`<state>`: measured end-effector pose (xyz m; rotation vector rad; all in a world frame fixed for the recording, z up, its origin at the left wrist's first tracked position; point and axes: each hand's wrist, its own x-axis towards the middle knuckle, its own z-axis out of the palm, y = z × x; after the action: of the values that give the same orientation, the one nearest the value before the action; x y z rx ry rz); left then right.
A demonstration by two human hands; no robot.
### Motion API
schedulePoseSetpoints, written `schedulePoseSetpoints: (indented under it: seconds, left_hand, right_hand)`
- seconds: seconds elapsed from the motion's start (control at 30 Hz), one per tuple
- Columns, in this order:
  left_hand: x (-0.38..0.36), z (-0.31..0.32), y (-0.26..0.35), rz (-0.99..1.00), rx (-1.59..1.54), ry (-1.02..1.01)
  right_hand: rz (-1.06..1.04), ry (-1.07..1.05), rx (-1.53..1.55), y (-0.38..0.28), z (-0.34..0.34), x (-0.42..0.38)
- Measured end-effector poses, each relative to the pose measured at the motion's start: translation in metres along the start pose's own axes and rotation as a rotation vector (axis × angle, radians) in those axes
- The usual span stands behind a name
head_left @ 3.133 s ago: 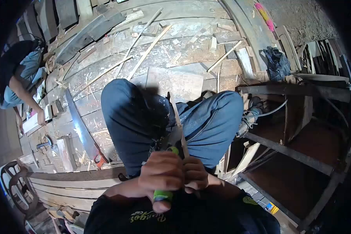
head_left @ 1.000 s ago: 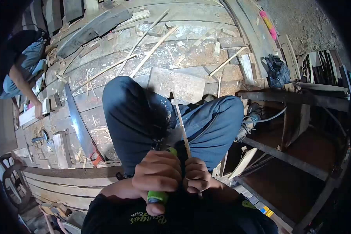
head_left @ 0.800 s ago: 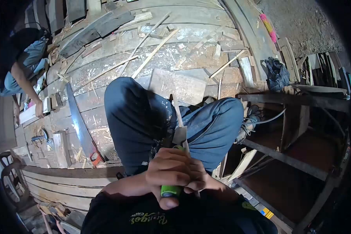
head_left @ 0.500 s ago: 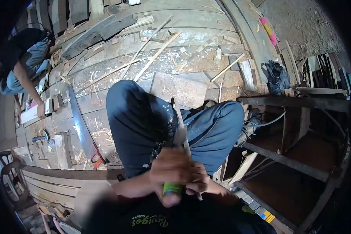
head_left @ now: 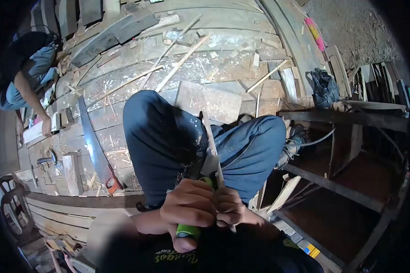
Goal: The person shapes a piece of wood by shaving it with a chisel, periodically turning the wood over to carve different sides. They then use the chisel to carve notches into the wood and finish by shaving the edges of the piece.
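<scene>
My left hand point(head_left: 190, 204) is wrapped round the green handle of a chisel point(head_left: 187, 231). Its broad metal blade point(head_left: 209, 164) points away from me and lies against the side of a thin wooden strip point(head_left: 210, 136). Beside it, my right hand point(head_left: 229, 207) is closed round the near part of the strip, whose end sticks out below my fingers. The strip runs outward between my knees, above a flat board point(head_left: 205, 102) on the floor. Where blade and strip meet is partly covered by my left hand.
A hand saw point(head_left: 94, 141) lies on the plank floor to my left. A person point(head_left: 32, 82) crouches at the far left, one hand on a wood block point(head_left: 41, 129). Loose wood strips point(head_left: 182, 63) lie ahead. A wooden frame point(head_left: 341, 189) stands right, near a black plastic bag point(head_left: 324, 88).
My left hand and the chisel have shifted slightly to the left, exposing more of the green handle near the blade. My right hand and the strip stay nearly in place.
</scene>
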<state>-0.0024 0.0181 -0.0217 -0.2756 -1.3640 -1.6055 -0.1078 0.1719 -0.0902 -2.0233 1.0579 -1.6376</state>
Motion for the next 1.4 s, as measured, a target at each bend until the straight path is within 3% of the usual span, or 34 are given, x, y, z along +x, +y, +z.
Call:
schedulePoseSetpoints:
  seconds: [0.1, 0.23, 0.33, 0.43, 0.57, 0.6, 0.67, 0.8, 0.9, 1.0, 1.17, 1.23, 1.4]
  left_hand:
    - [-0.004, -0.003, -0.012, 0.023, 0.048, -0.028]
    - [-0.003, -0.006, -0.004, -0.007, -0.01, 0.083]
    - [-0.002, -0.009, -0.001, -0.052, 0.019, -0.033]
    - [-0.001, -0.018, -0.008, -0.098, 0.051, -0.008]
    - [-0.001, -0.012, 0.006, -0.042, -0.046, -0.069]
    - [-0.008, -0.014, 0.0, -0.055, 0.026, -0.046]
    - [-0.015, -0.02, -0.021, -0.077, 0.072, -0.007]
    - [-0.007, -0.019, 0.0, -0.091, -0.02, 0.014]
    - [-0.009, -0.018, -0.009, -0.053, -0.086, -0.02]
    - [-0.01, -0.023, -0.013, -0.137, 0.079, 0.129]
    - [-0.001, -0.022, 0.014, -0.123, -0.095, -0.038]
    - [-0.009, -0.021, 0.007, -0.145, -0.044, 0.103]
    - [-0.012, -0.022, -0.001, -0.227, 0.062, 0.166]
  right_hand:
    - [-0.03, -0.02, 0.051, 0.001, 0.0, 0.013]
    - [0.031, -0.14, 0.021, -0.004, -0.009, 0.017]
    - [0.048, -0.141, 0.015, -0.005, -0.008, 0.02]
    - [0.053, -0.167, 0.066, -0.001, -0.001, 0.017]
    - [0.086, -0.014, 0.098, -0.002, 0.001, 0.017]
    - [0.093, -0.012, 0.098, -0.004, 0.001, 0.016]
    - [0.095, -0.215, 0.098, -0.001, -0.001, 0.018]
    - [-0.014, 0.011, 0.03, 0.001, -0.001, 0.029]
    - [0.058, -0.115, 0.072, 0.0, -0.003, 0.027]
    - [0.028, -0.152, 0.068, 0.004, 0.001, 0.031]
    - [0.016, -0.126, 0.029, 0.003, 0.002, 0.025]
    - [-0.004, -0.151, 0.037, 0.006, 0.003, 0.025]
    - [-0.075, -0.131, 0.02, 0.01, 0.007, 0.03]
